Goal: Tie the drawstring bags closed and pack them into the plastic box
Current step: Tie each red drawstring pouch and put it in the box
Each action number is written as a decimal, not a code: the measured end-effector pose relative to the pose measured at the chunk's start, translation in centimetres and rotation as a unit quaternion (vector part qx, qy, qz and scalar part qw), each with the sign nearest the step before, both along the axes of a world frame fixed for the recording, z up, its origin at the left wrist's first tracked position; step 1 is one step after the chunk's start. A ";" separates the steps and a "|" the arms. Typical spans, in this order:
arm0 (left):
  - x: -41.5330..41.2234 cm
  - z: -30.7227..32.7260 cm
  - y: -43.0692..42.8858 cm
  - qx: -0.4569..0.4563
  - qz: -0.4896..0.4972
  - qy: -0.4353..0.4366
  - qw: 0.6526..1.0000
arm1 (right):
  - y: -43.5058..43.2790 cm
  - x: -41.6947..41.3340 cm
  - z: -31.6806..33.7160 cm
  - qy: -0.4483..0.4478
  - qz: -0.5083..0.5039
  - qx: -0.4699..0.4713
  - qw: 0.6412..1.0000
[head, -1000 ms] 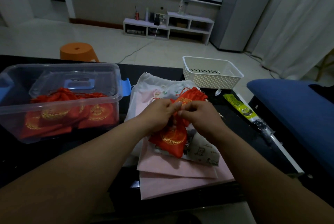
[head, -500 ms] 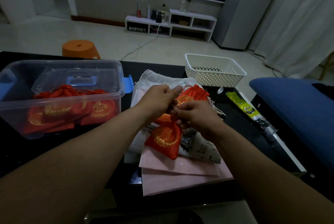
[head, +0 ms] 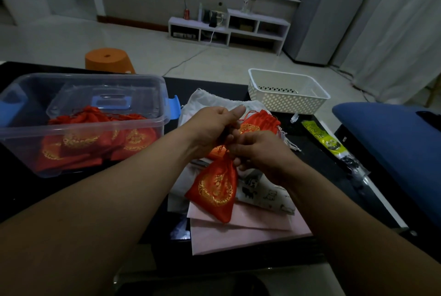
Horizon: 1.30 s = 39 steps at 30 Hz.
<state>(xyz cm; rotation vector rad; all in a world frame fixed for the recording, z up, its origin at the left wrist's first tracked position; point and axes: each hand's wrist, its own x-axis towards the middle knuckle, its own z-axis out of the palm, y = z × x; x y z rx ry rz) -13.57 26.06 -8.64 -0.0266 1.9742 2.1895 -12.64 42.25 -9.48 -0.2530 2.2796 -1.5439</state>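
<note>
A red drawstring bag point(head: 216, 188) with gold embroidery hangs from its gathered neck above the pile in the middle of the table. My left hand point(head: 212, 126) pinches the red cord just above the neck. My right hand point(head: 260, 152) grips the neck and cord from the right, fingers curled. Behind the hands another red bag point(head: 261, 121) lies on the pile. The clear plastic box point(head: 152, 126) stands at the left with several red bags point(head: 95, 138) inside.
Under the hands lie white, printed and pink cloth bags point(head: 238, 226) on the black table. A white perforated basket point(head: 286, 93) stands at the back right, a yellow-green packet point(head: 322, 138) lies to the right, beside a blue cushion point(head: 393, 143). An orange stool point(head: 108, 60) stands beyond the table.
The bag's neck has been drawn tighter and the bag now hangs lower and more upright. My left hand has lifted away from the right, pulling the cord upward.
</note>
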 end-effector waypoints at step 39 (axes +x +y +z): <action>2.3 -1.0 -2.5 -0.292 -0.122 0.064 0.947 | 0.3 -0.1 -0.1 0.024 0.001 -0.038 0.999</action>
